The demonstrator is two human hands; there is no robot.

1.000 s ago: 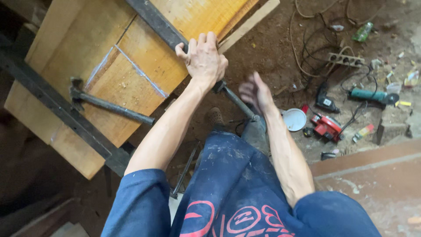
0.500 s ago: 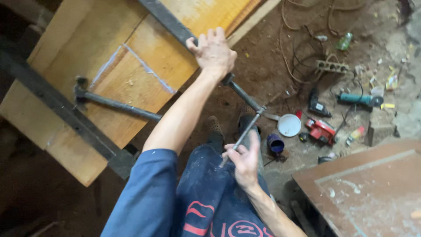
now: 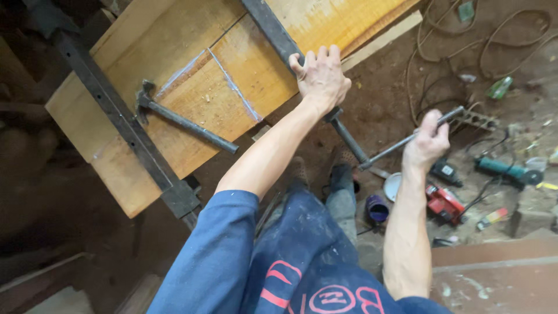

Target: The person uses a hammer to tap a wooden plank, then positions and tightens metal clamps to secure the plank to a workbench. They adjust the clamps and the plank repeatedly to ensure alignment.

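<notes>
My left hand (image 3: 319,78) grips the dark metal bar clamp (image 3: 273,32) where it crosses the near edge of the glued wooden boards (image 3: 197,87). My right hand (image 3: 428,144) is closed around the thin steel crank handle (image 3: 401,142) that runs from the end of the clamp screw (image 3: 350,139) up to the right. A second dark clamp bar (image 3: 116,119) spans the boards at the left. A black metal hammer (image 3: 180,119) lies on the boards between the two clamps.
The dirt floor at right holds tangled cables (image 3: 459,58), a teal angle grinder (image 3: 503,170), a red power tool (image 3: 444,203), a power strip (image 3: 476,120), a white lid (image 3: 393,186) and a dark cup (image 3: 376,208). A brown panel (image 3: 500,279) sits at lower right.
My right hand swung the crank handle from low near my legs up and out to the right. My left hand stayed on the clamp bar.
</notes>
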